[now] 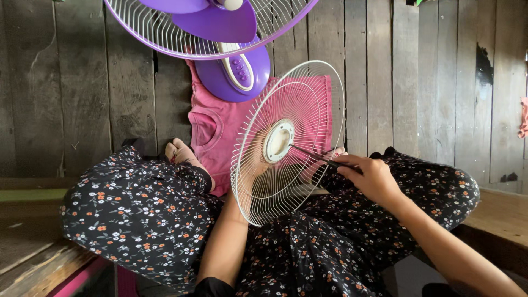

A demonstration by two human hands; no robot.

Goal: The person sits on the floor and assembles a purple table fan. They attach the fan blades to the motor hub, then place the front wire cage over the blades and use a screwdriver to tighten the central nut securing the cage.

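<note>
A round white wire fan grille with a white centre disc stands tilted on edge over my lap. My left hand is behind the grille, seen through the wires, and holds it up. My right hand grips a dark-handled screwdriver. The thin shaft of the tool points left and its tip touches the centre disc. I sit cross-legged in black flowered trousers.
A purple fan with a white grille and a purple button base stands ahead on the grey plank floor. A pink garment lies under the base. My bare foot rests beside it.
</note>
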